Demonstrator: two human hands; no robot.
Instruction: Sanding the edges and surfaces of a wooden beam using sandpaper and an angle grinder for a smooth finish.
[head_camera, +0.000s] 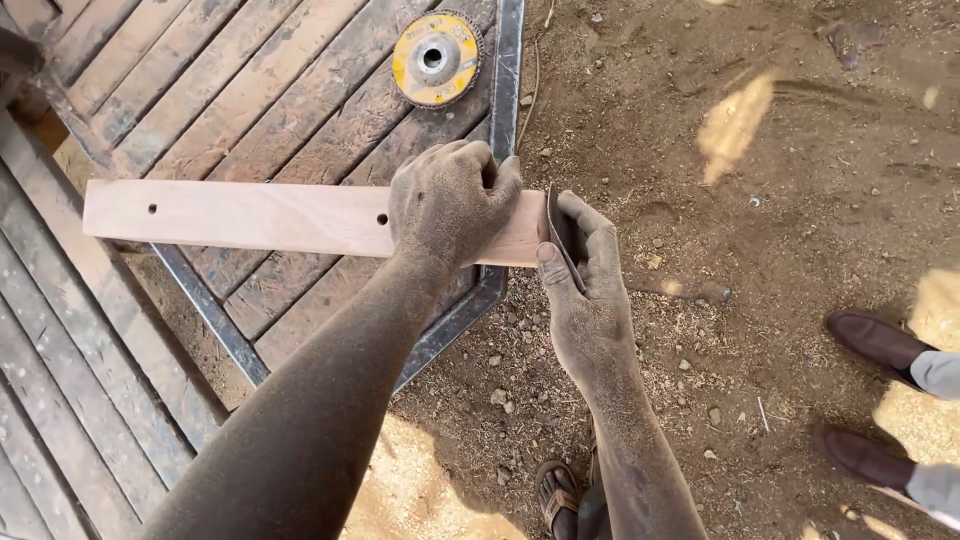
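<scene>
My left hand (452, 203) clamps the wooden plank (240, 217) near its end. My right hand (585, 270) pinches sandpaper (560, 235) against the end. Plank looks stiff, light; sandpaper floppy.

The left hand (452, 200) covers part of the plank (240, 217), hiding its far edge there; the plank's end is masked by the right hand (588, 290); a bystander's shoes (875, 340) are cut off at the right edge.

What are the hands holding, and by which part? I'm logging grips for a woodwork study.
The left hand presses down on the wooden board near its right end. The right hand holds a dark sheet against that end.
</scene>
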